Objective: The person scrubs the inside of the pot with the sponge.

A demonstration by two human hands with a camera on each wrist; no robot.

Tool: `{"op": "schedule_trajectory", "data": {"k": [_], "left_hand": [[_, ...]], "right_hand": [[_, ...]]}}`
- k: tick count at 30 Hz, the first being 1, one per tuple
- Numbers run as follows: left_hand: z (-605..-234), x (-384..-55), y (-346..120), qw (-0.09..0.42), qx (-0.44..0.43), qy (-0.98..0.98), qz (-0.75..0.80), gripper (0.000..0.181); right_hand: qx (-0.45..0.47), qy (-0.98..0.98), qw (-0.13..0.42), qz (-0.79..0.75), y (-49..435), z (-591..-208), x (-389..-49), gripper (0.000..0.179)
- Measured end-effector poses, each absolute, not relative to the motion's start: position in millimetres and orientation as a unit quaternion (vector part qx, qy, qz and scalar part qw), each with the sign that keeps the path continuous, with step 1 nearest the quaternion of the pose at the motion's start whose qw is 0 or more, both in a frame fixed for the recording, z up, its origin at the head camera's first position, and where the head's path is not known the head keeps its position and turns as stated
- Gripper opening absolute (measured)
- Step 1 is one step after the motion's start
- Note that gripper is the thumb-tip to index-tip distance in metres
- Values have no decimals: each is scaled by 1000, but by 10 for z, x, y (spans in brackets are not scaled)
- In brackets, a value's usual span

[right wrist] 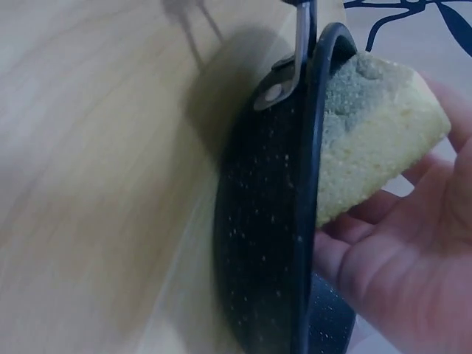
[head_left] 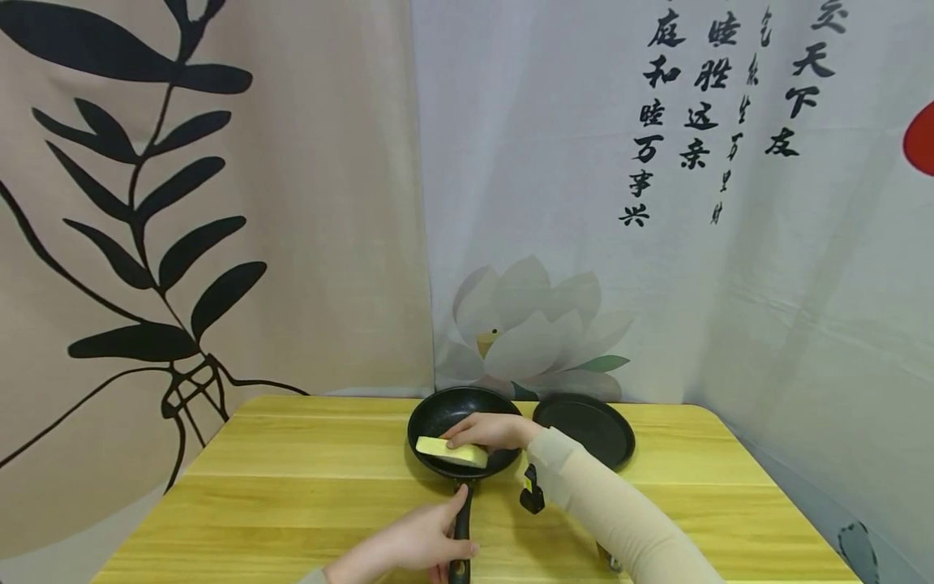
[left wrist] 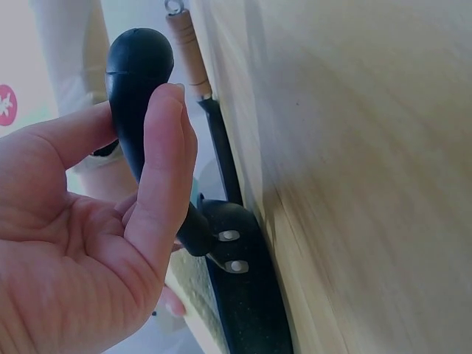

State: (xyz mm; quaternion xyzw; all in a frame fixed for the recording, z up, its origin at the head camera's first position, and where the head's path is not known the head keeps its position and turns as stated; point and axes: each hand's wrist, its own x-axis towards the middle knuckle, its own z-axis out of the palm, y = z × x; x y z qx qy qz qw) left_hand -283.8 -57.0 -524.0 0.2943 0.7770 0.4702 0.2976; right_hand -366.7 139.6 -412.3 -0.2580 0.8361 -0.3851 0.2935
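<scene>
A black speckled frying pan [head_left: 438, 412] stands upright on the table, its black handle [head_left: 462, 519] pointing toward me. My left hand [head_left: 419, 537] grips that handle, fingers and thumb around it, as the left wrist view also shows. Over the pan's near side, my right hand [head_left: 490, 430] holds a thick pale-yellow sponge [head_left: 454, 452] from above. In the right wrist view the sponge [right wrist: 383, 136] is partly inside the rim and has a greyish, dirty-looking patch. Its underside is hidden in the head view.
Right of the frying pan lies a flat black round pan [head_left: 584, 423]; my right sleeve [head_left: 627, 519] covers part of it. Its wooden handle [left wrist: 188, 55] shows in the left wrist view. The yellowish wooden table [head_left: 292, 487] ends at a printed curtain [head_left: 336, 243] behind.
</scene>
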Motion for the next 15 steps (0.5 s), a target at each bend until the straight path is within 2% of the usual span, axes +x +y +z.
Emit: {"op": "schedule_trajectory", "data": {"k": [4, 9, 12, 15], "left_hand": [[-5443, -2956, -587, 301, 299, 768, 479, 107], [-5408, -2935, -572, 299, 294, 774, 475, 108], [-5199, -2805, -549, 288, 291, 786, 463, 103], [-4829, -2585, -526, 275, 297, 801, 441, 98]], "right_hand": [[-236, 824, 304, -416, 1345, -4150, -3683, 44], [-219, 810, 313, -445, 1303, -4160, -3694, 44], [-208, 804, 316, -458, 1271, -4168, -3695, 45], [-197, 801, 316, -468, 1227, -4179, -3699, 46]]}}
